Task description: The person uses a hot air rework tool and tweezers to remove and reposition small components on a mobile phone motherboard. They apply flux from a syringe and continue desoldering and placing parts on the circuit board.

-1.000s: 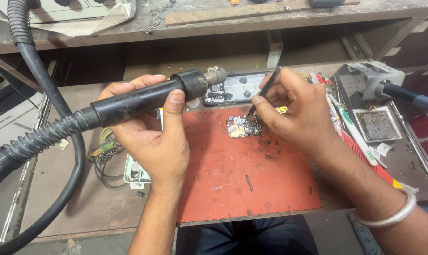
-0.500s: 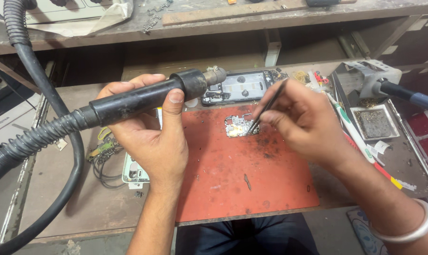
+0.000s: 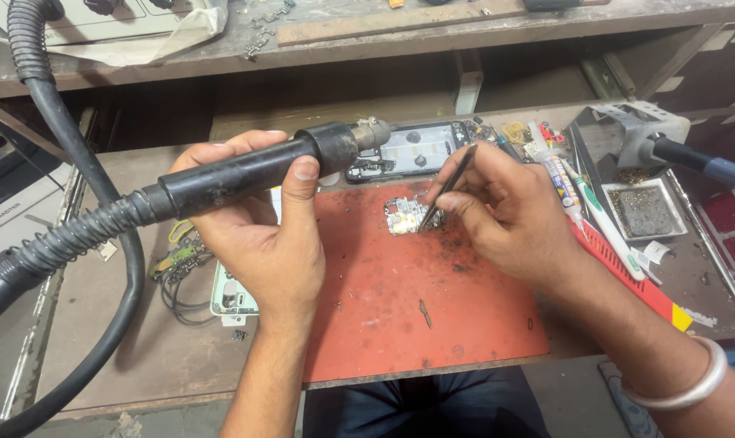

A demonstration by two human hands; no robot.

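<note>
Here red mat (image 3: 432,324) on cluttered wooden bench (image 3: 140,357), circuit board (image 3: 406,216) atop

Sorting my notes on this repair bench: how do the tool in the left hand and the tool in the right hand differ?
The hot-air handle is thick, black and trails a ribbed hose; the tweezers are thin, bare metal. The left hand holds the handle level above the red mat; the right hand tilts the tweezers down onto the small circuit board. Both point toward that board.
</note>
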